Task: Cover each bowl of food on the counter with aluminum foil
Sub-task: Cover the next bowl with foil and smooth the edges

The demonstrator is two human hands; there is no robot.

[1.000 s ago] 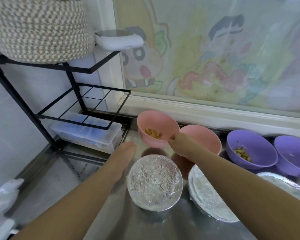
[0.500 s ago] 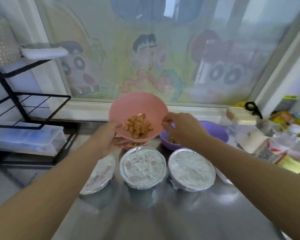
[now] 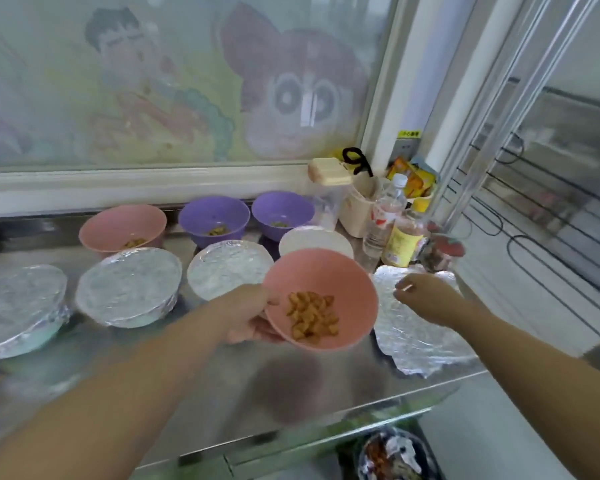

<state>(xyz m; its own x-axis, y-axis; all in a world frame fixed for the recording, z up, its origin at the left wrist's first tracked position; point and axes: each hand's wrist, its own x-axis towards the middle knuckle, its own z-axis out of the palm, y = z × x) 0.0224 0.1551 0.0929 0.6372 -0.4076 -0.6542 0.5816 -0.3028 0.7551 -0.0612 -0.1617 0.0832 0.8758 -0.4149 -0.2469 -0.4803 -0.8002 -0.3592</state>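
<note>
Head view: left hand (image 3: 248, 315) grips a pink bowl (image 3: 321, 299) by its near-left rim, held in the air above the steel counter (image 3: 222, 393), tilted toward the camera, orange food pieces (image 3: 310, 315) pooled at the low side. Right hand (image 3: 426, 299) is empty, fingers loosely spread, hovering over a loose foil sheet (image 3: 416, 344) lying flat at the counter's right end.

Risks, my read:
- One-hand rim grip plus tilt: food could slide out if the tilt grows.
- Foil's front edge sits at the counter edge; a careless pull could drag it off or tear it.
- Bottles (image 3: 392, 233) and a small jar (image 3: 442, 252) stand just behind the foil; lifting the sheet could knock them over.

Around: four foil-covered bowls (image 3: 129, 285) in the front row; one pink bowl in the back row (image 3: 122, 230) and two purple bowls (image 3: 213, 220), all still uncovered. Free landing space is tight, mostly the bare patch in front of the covered row.
</note>
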